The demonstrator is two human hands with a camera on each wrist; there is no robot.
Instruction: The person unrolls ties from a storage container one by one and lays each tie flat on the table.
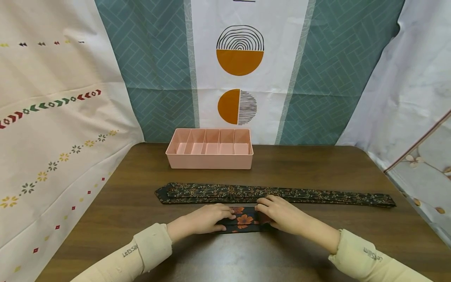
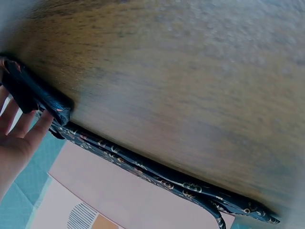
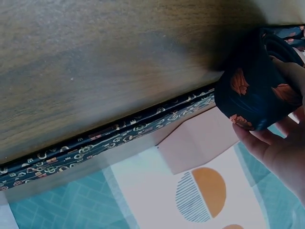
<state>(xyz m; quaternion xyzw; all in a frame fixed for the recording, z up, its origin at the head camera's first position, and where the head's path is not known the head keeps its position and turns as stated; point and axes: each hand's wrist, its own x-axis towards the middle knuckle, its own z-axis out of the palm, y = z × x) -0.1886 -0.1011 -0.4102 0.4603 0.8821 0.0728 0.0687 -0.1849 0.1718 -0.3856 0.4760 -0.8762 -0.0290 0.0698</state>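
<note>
Cream sleeves (image 1: 116, 260) nearest, coming in from the lower corners. Patterned cloth hangings (image 1: 158, 58) stand behind and beside the brown table (image 1: 299, 172). Pink box (image 1: 209, 161), five compartments, sits near the table's far edge. Next, a dark patterned tie (image 1: 327, 196) lies stretched crosswise between box and person, pointed end at left. Floral tie (image 1: 244, 220), black with orange flowers, lies just on the person's side of it, between the hands; right end coiled, per right wrist view. Right hand (image 1: 280, 211): fingers and thumb curved about the coil, holding it. Left hand (image 1: 209, 218): fingers and thumb narrowly spaced, gripping the left end.
</note>
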